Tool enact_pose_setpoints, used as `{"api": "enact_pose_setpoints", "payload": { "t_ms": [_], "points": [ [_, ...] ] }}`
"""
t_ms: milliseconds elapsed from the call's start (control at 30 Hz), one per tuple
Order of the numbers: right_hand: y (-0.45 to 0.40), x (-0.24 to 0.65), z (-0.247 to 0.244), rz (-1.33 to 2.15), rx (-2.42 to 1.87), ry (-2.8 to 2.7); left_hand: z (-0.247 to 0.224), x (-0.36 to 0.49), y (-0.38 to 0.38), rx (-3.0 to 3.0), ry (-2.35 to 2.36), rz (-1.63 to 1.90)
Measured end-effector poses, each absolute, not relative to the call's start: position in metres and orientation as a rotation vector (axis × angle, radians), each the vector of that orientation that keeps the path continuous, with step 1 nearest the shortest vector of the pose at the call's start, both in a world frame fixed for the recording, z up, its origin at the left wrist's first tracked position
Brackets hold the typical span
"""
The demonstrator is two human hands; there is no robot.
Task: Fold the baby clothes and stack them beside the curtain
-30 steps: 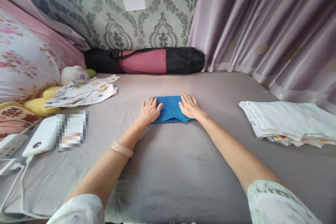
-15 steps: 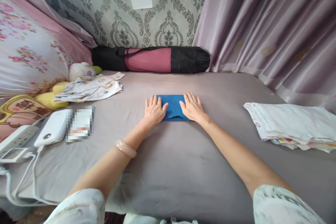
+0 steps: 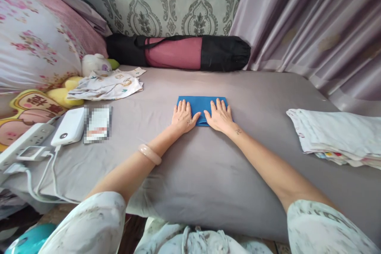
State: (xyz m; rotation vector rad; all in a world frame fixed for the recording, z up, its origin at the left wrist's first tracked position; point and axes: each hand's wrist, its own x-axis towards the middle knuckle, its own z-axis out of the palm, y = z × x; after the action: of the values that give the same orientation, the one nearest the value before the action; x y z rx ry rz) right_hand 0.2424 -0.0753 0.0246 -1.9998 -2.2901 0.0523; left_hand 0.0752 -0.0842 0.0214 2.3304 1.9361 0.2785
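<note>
Evidently soft and thin, the folded rectangle of plain blue cloth [image 3: 201, 104] lies flat just above the middle of the frame in the head view, on a smooth grey fabric-covered surface [image 3: 214, 166]. The person's bare left hand [image 3: 183, 118] rests palm down on its left part, fingers extended and slightly parted; the bare right hand [image 3: 220, 116] lies likewise on its right part. Neither grips anything, and the thumbs point toward each other near the lower edge, where the layers show a small loose crease. The cloth probably weighs little, bends freely and cannot break, but its layers could slide apart or ruffle if dragged. Both side edges look the best places to take hold, with fingers under all the layers. At the right of the frame, well apart, sits a stack of folded white printed cloths [image 3: 339, 131].
</note>
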Motion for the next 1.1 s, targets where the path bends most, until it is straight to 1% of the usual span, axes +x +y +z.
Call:
{"api": "enact_pose_setpoints", "payload": {
  "t_ms": [167,267,433,600,733,867,967,1100],
  "points": [
    [-0.083,0.231,0.024,0.026,-1.84,-2.383,0.022,0.061,-0.098,2.38,1.886,0.3],
    [-0.088,0.229,0.018,0.03,-1.838,-2.408,0.016,0.056,-0.101,2.379,1.88,0.344],
    [-0.079,0.228,0.03,0.11,-1.862,-2.453,0.007,0.057,-0.101,2.4,1.864,0.514],
    [-0.055,0.202,0.043,0.074,-1.73,-2.458,0.005,0.057,-0.101,2.314,1.937,0.702],
    [-0.046,0.183,0.03,0.168,-1.75,-2.456,0.005,0.054,-0.1,2.24,1.962,0.711],
    [-0.046,0.182,0.014,0.159,-1.774,-2.431,0.005,0.053,-0.099,2.208,1.923,0.724],
    [-0.044,0.184,0.014,0.193,-1.782,-2.438,0.005,0.05,-0.096,2.115,1.896,0.845],
    [-0.041,0.174,0.026,0.274,-1.804,-2.401,0.007,0.041,-0.092,1.786,1.905,1.127]
  ]
}}
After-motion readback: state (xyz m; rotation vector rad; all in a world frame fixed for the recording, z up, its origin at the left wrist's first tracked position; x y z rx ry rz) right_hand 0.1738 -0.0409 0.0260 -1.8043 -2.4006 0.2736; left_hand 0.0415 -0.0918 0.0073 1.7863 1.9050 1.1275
